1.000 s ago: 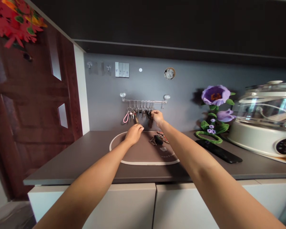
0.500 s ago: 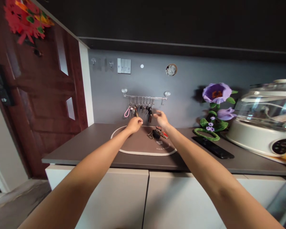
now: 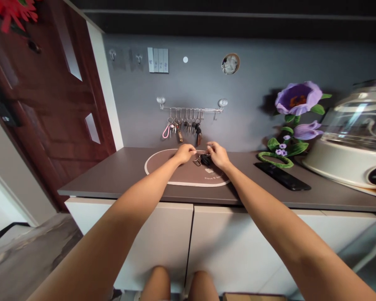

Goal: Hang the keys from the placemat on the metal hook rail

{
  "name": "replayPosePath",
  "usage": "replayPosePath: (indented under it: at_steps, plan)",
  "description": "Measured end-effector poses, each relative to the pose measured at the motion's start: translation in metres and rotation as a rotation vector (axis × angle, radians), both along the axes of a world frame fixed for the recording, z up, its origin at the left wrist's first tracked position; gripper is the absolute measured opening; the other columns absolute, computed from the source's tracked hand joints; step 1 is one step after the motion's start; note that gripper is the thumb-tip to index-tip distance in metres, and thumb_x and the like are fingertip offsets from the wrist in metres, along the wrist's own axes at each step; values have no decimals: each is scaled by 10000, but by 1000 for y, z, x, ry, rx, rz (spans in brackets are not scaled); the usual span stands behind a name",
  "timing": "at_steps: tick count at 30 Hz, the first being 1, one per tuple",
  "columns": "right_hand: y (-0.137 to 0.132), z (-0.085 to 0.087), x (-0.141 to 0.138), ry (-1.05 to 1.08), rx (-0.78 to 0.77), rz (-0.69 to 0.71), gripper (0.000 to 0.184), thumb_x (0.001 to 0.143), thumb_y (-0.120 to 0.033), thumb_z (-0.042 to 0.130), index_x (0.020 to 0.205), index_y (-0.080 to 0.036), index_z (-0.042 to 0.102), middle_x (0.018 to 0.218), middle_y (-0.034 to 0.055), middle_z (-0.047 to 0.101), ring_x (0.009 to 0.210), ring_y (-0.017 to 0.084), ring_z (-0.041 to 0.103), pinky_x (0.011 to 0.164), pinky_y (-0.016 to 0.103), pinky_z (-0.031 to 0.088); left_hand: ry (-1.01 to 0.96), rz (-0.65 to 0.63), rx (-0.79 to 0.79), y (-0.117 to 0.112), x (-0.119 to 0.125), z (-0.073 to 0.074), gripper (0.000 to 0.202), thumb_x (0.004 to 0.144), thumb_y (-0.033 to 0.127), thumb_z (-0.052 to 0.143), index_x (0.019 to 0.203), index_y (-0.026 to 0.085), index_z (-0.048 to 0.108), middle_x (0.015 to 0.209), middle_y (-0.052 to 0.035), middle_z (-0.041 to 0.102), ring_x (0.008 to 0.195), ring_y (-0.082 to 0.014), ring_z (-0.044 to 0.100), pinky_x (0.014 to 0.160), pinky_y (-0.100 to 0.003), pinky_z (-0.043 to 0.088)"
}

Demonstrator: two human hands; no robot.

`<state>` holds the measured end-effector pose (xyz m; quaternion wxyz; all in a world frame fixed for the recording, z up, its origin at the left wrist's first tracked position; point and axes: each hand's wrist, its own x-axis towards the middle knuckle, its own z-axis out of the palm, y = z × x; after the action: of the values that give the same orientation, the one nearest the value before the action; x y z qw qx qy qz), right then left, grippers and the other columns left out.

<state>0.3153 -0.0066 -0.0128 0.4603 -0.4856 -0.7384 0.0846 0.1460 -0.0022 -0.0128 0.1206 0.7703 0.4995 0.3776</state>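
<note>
A bunch of keys with a black fob lies on the brown mat. My left hand is just left of it, fingers bent together in a loose pinch; whatever may be between them is hidden. Over the right side of the bunch reaches my right hand, its bent fingers apart, close to or touching the keys. Behind both hands, a clear hook rail on the wall carries several key sets, among them a pink loop, a brown key fob and a dark brown tag.
At the right, a black phone lies on the counter before a purple knitted flower with a green base. Farther right stands a white appliance with a transparent upper part. A dark red door is at the left.
The camera has tilted down, and my knees now show. My left hand has moved from below the rail toward the key bunch. My right hand has come down over it.
</note>
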Motion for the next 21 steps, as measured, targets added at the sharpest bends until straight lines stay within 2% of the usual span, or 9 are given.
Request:
replayPosePath:
  at_steps: [5, 10, 16, 21]
  plan:
    - [6, 0, 0, -80, 6, -46, 228, 820, -223, 418, 957, -159, 589, 773, 53, 658, 761, 141, 600, 777, 272, 428, 32, -125, 8, 1, -2, -10, 169, 746, 201, 521, 788, 126, 666, 833, -58, 676, 768, -161, 584, 747, -269, 420]
    - [9, 1, -1, -136, 4, -67, 229, 818, -207, 420, 946, -157, 603, 776, 54, 656, 749, 141, 594, 770, 262, 423, 26, -264, -19, 0, -2, -12, 171, 751, 224, 525, 722, 127, 664, 754, -49, 686, 735, -143, 604, 758, -254, 428]
    - [10, 0, -3, -166, 10, -66, 231, 814, -204, 422, 937, -158, 612, 781, 52, 657, 758, 142, 588, 767, 253, 417, 36, -280, -31, -2, 1, -13, 175, 765, 209, 515, 710, 122, 655, 703, -45, 686, 677, -128, 619, 732, -246, 443]
    - [11, -1, -3, -170, 3, -71, 232, 815, -219, 428, 946, -162, 610, 798, 49, 662, 767, 140, 590, 765, 246, 419, 146, -223, 60, -1, 1, -11, 177, 761, 210, 519, 683, 135, 659, 728, -40, 683, 737, -139, 604, 766, -248, 423]
